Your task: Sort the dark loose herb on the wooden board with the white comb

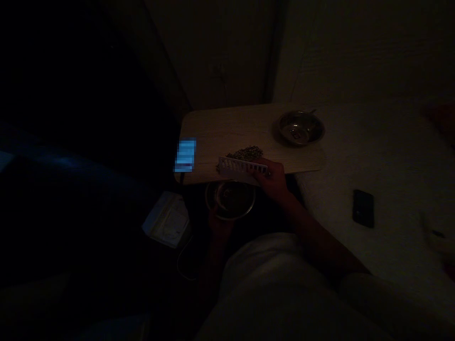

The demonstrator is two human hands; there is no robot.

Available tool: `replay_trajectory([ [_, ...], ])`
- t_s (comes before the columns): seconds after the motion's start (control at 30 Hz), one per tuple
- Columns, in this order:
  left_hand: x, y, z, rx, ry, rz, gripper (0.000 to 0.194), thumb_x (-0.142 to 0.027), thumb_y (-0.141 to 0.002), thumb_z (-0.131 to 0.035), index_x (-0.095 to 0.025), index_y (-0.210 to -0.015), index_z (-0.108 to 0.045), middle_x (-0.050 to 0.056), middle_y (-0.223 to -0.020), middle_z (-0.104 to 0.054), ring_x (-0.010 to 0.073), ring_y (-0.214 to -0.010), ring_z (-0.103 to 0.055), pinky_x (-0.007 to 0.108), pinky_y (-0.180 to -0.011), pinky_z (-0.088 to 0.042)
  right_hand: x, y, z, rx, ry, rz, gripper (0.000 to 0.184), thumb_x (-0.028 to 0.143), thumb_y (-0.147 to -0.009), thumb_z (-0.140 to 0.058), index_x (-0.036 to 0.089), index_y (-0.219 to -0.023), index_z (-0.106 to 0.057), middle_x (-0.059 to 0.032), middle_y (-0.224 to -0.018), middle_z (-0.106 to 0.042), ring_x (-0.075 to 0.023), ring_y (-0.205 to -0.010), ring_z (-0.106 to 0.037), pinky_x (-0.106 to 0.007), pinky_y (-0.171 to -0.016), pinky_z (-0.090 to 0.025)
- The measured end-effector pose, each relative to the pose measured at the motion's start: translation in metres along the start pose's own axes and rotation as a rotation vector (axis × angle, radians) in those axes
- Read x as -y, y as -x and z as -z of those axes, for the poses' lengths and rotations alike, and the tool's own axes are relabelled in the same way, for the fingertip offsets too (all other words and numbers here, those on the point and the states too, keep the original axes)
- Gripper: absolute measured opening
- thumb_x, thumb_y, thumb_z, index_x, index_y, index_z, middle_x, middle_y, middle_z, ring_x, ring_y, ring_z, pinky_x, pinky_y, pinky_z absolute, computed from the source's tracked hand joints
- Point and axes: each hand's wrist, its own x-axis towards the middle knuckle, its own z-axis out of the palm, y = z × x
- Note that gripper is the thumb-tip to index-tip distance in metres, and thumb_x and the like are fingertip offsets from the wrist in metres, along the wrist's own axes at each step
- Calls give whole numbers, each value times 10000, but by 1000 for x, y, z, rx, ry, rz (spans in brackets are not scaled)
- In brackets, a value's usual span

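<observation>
In the head view, my right hand [273, 181] is closed around one end of a pale, flat slotted strip [232, 166]. The strip stands on its long edge near the front of a small wooden table [220, 128]. Just behind it lies a heap of small dark and pale bits, like seeds or grains [250, 152]. Below the table's front edge, my left hand [220, 225] grips the near rim of a round metal bowl [232, 218]. Its contents are too dark to make out.
Another metal bowl [300, 128], with a handle poking over its rim, sits at the table's back right. A bright blurred screen [185, 155] is at the left edge. A dark phone [363, 208] lies on pale bedding to the right. A box [168, 220] stands lower left.
</observation>
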Motion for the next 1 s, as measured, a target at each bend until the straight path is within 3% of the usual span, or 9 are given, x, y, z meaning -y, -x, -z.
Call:
replay_trajectory([
  [0.13,-2,1,0,-14,11,23,396,-312,-830,-527,-165,-1169,-669,97,-1210,-697,301,-1313,-498,495,-1129,-327,1,-1,1,-44,-2,18,181,333,-827,-651,186,-896,-729,-12,-754,-707,-153,-652,-624,-263,-628,-464],
  [0.4,-3,4,-6,-63,31,45,387,-299,-842,-510,-168,-1167,-674,94,-1190,-706,298,-1307,-505,488,-1123,-336,-1,-1,-3,8,19,12,179,324,-830,-646,192,-916,-730,-14,-767,-718,-162,-666,-640,-263,-618,-459],
  [0.63,-3,4,-1,-1,1,34,384,-323,-845,-512,-201,-1173,-670,75,-1190,-707,284,-1298,-515,486,-1113,-352,-2,-3,-3,-66,33,-17,192,317,-838,-632,187,-938,-732,-34,-835,-739,-180,-705,-660,-278,-643,-487],
  [0.87,-1,4,-1,5,3,12,371,-302,-823,-540,-182,-1144,-682,82,-1210,-698,291,-1316,-497,484,-1126,-334,-4,-2,-5,8,79,30,203,326,-854,-621,222,-986,-736,-36,-909,-750,-195,-785,-682,-297,-724,-510],
  [1.0,-1,2,-1,-24,11,2,358,-299,-823,-536,-182,-1124,-688,83,-1202,-701,293,-1323,-488,490,-1125,-331,-3,-2,-4,4,76,16,197,333,-853,-623,215,-966,-733,-26,-856,-745,-191,-748,-675,-292,-685,-502],
])
